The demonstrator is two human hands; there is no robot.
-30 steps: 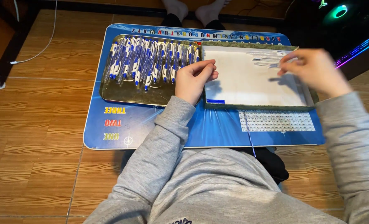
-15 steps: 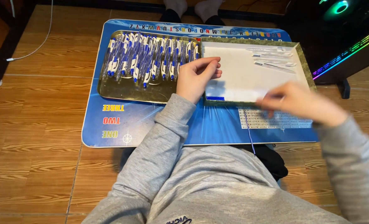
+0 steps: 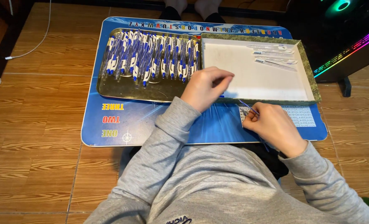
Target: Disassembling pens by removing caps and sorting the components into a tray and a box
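Pen refill [image 3: 248, 107] pinched in right hand [image 3: 274, 126].

This looks like a room in a home. The wooden floor [image 3: 35, 137] has brown planks. A low blue play table [image 3: 151, 120] with letters and number words sits on it. A computer with glowing rainbow lights [image 3: 350, 41] stands close by. A white cable [image 3: 30, 45] lies on the floor.

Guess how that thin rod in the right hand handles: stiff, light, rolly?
The thin blue rod looks very slender, so probably light and slightly bendy. The right hand pinches it by one end. Round and narrow, it would likely roll on the blue mat.
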